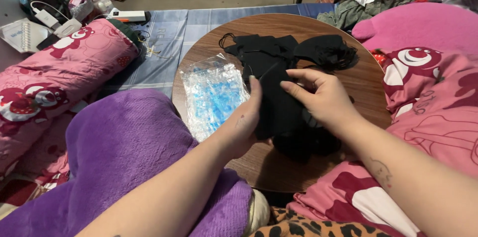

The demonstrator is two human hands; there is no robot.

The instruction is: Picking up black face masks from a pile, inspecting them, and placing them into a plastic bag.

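Two hands pinch one black fabric piece [279, 105] over the round wooden table [363, 82].
Left hand [244, 122] grips its edge, right hand [318, 95] fingertips pressed on top (soft, light, floppy; best held by the hem).

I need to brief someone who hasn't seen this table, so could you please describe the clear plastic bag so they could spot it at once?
Find the round wooden table in the middle, between the purple blanket and the pink bedding. The bag lies flat on its left part, just left of the left hand. It is the only see-through, crinkly thing there, with blue contents, beside a pile of black cloth pieces.
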